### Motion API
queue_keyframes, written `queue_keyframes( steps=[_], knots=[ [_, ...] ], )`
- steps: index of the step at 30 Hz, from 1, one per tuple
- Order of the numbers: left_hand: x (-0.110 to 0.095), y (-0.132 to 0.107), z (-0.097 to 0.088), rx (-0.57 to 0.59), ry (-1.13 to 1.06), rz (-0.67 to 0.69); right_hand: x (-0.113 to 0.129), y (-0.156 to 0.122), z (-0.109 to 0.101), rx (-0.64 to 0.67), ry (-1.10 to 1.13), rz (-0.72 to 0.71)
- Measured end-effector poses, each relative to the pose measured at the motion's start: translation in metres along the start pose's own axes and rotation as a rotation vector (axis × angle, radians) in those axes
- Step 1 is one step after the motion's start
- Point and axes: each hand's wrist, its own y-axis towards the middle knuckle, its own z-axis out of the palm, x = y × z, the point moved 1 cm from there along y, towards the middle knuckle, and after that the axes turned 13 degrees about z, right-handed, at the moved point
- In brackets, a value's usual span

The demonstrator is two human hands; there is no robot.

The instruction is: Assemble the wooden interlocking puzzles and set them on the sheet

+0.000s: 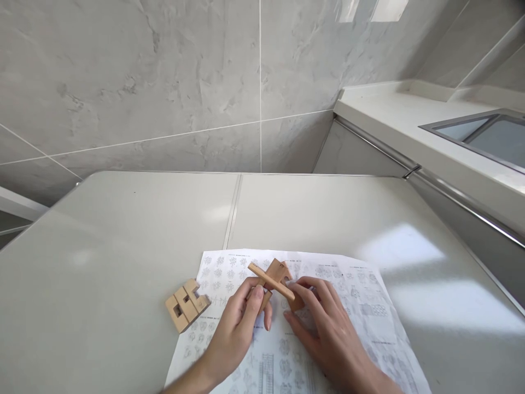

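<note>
Both hands hold a crossed assembly of wooden puzzle pieces (274, 279) just above a printed instruction sheet (361, 306). My left hand (240, 323) pinches its near-left end with fingers closed round the wood. Fingertips of my right hand (324, 323) grip the assembly's right end. A second group of notched wooden pieces (186, 303) lies on the table to the left of the sheet, a short way from my left hand.
The sheet lies on a pale grey table (123, 246) with a seam down its middle. Behind it rises a grey tiled wall (164, 82). A white counter (410, 126) with a sunken steel sink (484, 134) runs along the right.
</note>
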Motion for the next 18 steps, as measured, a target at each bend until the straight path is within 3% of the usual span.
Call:
queue_keyframes(
  steps=[18],
  knots=[
    [-0.0045, 0.0079, -0.0076, 0.021, -0.187, -0.041, -0.0074, 0.0004, 0.0017, -0.045, 0.048, 0.093]
  ],
)
